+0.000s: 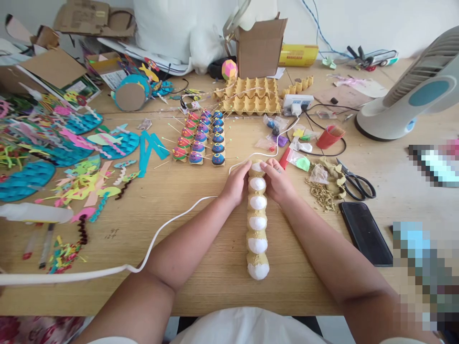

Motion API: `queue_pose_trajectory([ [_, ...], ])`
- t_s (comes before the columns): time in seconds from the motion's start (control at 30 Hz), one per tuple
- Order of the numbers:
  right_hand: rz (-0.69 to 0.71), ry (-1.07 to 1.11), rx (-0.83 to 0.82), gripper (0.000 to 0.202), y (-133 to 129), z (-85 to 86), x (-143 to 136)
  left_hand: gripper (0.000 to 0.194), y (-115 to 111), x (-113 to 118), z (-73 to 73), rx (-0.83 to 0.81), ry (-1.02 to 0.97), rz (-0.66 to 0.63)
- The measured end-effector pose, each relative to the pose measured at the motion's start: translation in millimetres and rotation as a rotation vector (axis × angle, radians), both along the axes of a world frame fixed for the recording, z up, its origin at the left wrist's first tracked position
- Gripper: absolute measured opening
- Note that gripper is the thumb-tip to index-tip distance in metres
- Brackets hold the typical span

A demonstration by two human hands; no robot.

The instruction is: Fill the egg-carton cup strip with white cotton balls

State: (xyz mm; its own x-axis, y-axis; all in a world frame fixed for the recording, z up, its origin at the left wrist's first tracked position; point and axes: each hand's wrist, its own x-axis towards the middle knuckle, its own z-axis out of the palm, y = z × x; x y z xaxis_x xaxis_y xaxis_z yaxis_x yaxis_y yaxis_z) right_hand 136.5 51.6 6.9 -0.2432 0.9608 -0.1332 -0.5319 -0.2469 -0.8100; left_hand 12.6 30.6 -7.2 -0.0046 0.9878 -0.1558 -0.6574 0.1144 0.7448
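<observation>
A long strip of egg carton [257, 223] with several white-topped bumps lies lengthwise on the wooden table in front of me. My left hand [236, 184] grips the far end of the strip from the left side, its fingers partly hidden. On the right side, my right hand [278, 181] holds the same far end, thumb on the top bump and a ring on one finger. Beyond my left hand stand three painted strips, one of red bumps [184, 138], one of purple [201, 136] and one of dark blue [218, 138], with thin pins sticking out.
A white cable [163, 227] runs across the table by my left forearm. Colourful paper crafts [100, 181] cover the left. Scissors [358, 184], a black phone [366, 234], a red cup [330, 136] and a fan [387, 112] stand or lie on the right. Egg trays [251, 95] sit behind.
</observation>
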Motion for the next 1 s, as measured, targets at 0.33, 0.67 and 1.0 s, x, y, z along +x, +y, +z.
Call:
queue_pose_trajectory([
  [0.33,0.021,0.013,-0.011,0.066,1.0,-4.4,4.2,0.038,-1.7,0.9,3.8,0.013,0.041,0.016],
  [0.67,0.041,0.004,-0.03,0.064,-1.4,-2.0,5.9,0.043,-0.5,0.5,-2.6,0.006,0.031,0.022],
  [1.0,0.043,-0.001,-0.01,0.065,-2.2,-3.1,8.8,0.043,2.3,1.6,0.0,-0.006,0.009,0.042],
])
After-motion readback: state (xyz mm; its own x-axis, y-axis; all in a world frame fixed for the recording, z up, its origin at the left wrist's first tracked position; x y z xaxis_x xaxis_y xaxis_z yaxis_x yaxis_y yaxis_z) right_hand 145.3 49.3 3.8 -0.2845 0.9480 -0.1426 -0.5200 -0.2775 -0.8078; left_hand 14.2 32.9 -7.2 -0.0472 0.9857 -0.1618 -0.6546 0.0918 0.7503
